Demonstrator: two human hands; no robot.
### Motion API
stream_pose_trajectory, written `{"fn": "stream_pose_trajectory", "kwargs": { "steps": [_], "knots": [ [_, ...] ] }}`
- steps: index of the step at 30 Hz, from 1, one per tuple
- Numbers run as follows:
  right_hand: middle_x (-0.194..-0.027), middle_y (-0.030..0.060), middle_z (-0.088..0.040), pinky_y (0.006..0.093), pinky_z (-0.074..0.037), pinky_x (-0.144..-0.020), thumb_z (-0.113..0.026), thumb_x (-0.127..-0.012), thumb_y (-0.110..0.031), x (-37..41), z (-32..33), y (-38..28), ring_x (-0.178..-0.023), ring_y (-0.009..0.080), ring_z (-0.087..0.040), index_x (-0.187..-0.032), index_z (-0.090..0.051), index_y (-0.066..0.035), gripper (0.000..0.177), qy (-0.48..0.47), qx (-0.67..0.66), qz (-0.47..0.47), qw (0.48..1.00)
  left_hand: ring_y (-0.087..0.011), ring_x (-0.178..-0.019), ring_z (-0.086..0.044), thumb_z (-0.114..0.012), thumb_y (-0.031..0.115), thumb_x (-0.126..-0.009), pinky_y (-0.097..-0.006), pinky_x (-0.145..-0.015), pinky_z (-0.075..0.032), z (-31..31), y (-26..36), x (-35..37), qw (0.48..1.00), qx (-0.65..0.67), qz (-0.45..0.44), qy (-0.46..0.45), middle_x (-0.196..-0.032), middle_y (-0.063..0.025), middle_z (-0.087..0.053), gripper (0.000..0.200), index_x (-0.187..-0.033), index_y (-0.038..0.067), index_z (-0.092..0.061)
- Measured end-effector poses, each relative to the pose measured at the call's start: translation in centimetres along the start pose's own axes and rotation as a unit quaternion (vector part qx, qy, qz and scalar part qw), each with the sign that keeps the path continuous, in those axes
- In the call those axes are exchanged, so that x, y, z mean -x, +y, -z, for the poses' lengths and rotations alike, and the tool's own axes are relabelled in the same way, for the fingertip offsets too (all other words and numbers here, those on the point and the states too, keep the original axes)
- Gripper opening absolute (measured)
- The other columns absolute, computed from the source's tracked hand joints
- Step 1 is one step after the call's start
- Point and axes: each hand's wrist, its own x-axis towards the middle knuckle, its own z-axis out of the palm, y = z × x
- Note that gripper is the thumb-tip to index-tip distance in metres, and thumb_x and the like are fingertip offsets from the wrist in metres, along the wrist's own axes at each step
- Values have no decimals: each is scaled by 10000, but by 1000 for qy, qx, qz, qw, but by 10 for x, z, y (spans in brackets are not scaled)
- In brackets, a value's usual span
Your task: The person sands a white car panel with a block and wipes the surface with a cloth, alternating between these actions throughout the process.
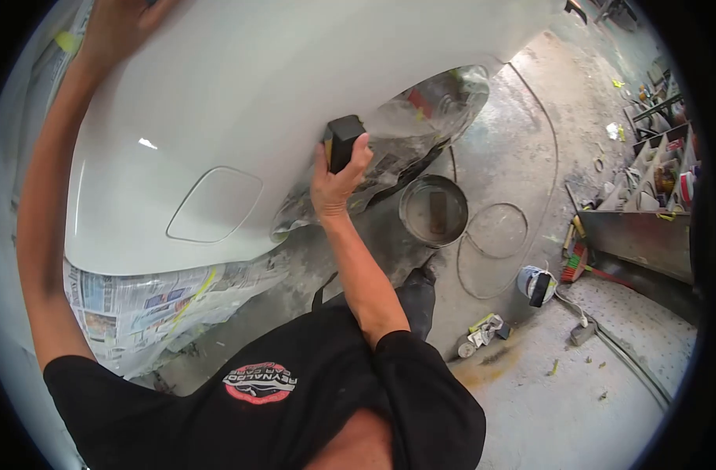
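Note:
My right hand (pixel 342 182) is closed around a black sanding block (pixel 344 141) with a yellowish edge. It holds the block against the white car body panel (pixel 240 117), just above the wheel arch. My left hand (pixel 123 31) rests on the same panel at the upper left, thumb apart; the frame's top edge cuts off most of its fingers. Below the arch, the wheel opening is masked with plastic and paper (pixel 389 160). Between my hands and lower down is a fuel-filler flap (pixel 215 204).
A round bucket (pixel 434 210) with a dark block inside stands beside the wheel arch. A hose (pixel 556 133) loops over the floor. Newspaper masking (pixel 138 301) covers the car's lower end. At right are a white tub (pixel 536 285), a brush (pixel 575 262) and a cluttered shelf (pixel 663 176).

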Motion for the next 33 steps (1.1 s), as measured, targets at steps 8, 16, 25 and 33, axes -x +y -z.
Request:
{"fn": "stream_pose_trajectory", "kwargs": {
  "steps": [8,16,25,33],
  "knots": [
    [-1399,274,-476,460,-419,-1063,-751,-922,-176,-138,16,30,-1258,388,-511,-1496,-334,25,737,63,-4,-28,998,-225,-947,-602,-678,133,-936,-353,-808,-491,-3,-7,4,997,-46,-67,18,-1089,-122,-659,191,-1079,9,-707],
    [-1355,265,-552,535,-486,-926,-763,-881,-124,74,-5,-6,-1058,398,-602,-1466,-405,-10,695,-13,29,139,990,-305,-1055,-650,-720,288,-892,-460,-902,-537,-6,-13,3,995,-84,-49,13,-1039,-149,-713,311,-1037,13,-720],
    [-1397,271,-521,489,-415,-1084,-738,-913,-185,-180,22,65,-1267,427,-528,-1481,-384,41,707,130,44,-68,988,-295,-1304,-579,-684,110,-954,-377,-1061,-477,9,-34,17,992,-109,-22,-64,-1413,-121,-601,328,-1272,26,-675],
    [-1397,282,-518,481,-430,-1074,-732,-914,-205,-205,33,83,-1284,432,-519,-1488,-376,32,716,115,53,-47,991,-352,-1344,-539,-724,78,-897,-419,-1104,-453,13,-27,10,990,-66,-34,-123,-1463,-144,-558,358,-1236,-16,-654]
  ]
}}
